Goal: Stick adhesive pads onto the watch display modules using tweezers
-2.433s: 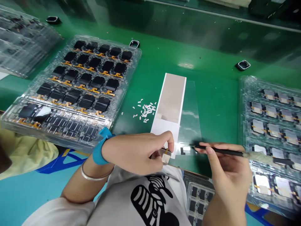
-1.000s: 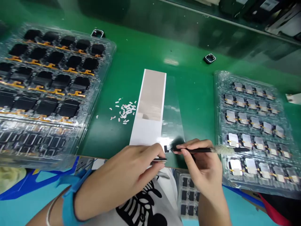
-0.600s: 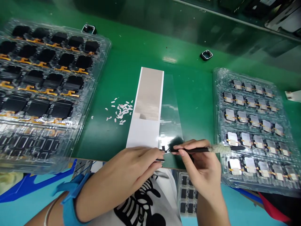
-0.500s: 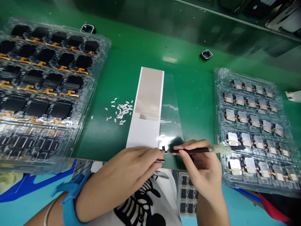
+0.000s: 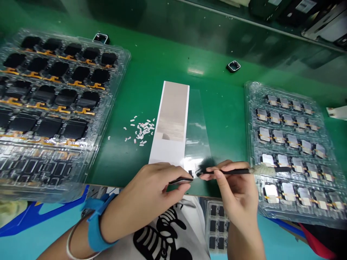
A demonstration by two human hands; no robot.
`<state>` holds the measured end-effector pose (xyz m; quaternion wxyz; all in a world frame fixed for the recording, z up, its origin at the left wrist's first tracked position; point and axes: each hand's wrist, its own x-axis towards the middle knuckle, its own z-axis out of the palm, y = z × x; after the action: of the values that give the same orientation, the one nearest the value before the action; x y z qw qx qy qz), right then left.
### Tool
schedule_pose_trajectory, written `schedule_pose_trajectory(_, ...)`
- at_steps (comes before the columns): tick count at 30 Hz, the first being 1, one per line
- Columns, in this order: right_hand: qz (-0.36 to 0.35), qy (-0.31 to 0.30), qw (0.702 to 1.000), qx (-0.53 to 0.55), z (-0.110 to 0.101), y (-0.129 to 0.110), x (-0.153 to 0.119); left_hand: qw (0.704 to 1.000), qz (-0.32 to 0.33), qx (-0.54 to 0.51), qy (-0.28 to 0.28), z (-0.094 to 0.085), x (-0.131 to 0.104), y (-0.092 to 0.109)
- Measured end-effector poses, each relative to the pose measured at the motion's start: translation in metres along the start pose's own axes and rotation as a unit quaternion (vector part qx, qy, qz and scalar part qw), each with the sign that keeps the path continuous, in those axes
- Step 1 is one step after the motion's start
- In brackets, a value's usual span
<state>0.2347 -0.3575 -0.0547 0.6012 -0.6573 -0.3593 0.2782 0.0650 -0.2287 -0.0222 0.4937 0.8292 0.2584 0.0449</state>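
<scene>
Head view: near the pale strip (image 5: pixel 172 112), the left hand (image 5: pixel 154 191) pinches a thin module (image 5: pixel 181 180), the right hand (image 5: pixel 238 186) black tweezers (image 5: pixel 240 171); silver-backed modules (image 5: pixel 292 141) right of the strip seem done, dark modules (image 5: pixel 81 74) left of it not yet.

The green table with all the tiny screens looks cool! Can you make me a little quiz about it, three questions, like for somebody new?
1. True or false: the right hand is holding a black tool.

2. Where are the small white bits?
A) in the tray on the right
B) on the green table, just left of the pale strip
C) on the shirt

3. Fill in the missing word: the left hand pinches a thin part, and the band on that wrist is ____ with a loose end sticking out.

Key: 1. True. 2. B. 3. Blue.
</scene>
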Motion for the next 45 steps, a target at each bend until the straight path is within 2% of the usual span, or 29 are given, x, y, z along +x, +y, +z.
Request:
schedule_pose_trajectory(3,-0.029,0.069,0.997,0.023,0.009,-0.010,0.000,1.000,0.000,-0.019,0.024,-0.002,0.004,-0.001)
schedule_pose_trajectory(5,-0.070,0.111,0.990,0.047,0.022,-0.018,-0.001,0.999,0.006,-0.015,0.051,-0.002,0.005,-0.003)
schedule_pose_trajectory(8,-0.122,0.125,0.982,0.069,0.050,-0.030,-0.002,0.995,0.035,-0.009,0.098,-0.001,0.006,-0.010)
schedule_pose_trajectory(11,-0.144,0.135,0.976,0.089,0.074,-0.035,0.000,0.990,0.067,-0.005,0.127,0.001,0.006,-0.016)
schedule_pose_trajectory(15,-0.155,0.159,0.971,0.093,0.089,-0.034,0.003,0.989,0.060,-0.011,0.133,0.001,0.008,-0.019)
schedule_pose_trajectory(22,-0.167,0.166,0.969,0.075,0.094,-0.027,0.008,0.989,0.053,-0.046,0.132,-0.001,0.007,-0.020)
schedule_pose_trajectory(27,-0.209,0.143,0.964,0.076,0.094,-0.022,0.010,0.983,0.078,-0.066,0.154,0.001,0.007,-0.025)
schedule_pose_trajectory(45,-0.249,0.121,0.958,0.080,0.092,-0.014,0.010,0.984,0.071,-0.067,0.150,0.001,0.007,-0.026)
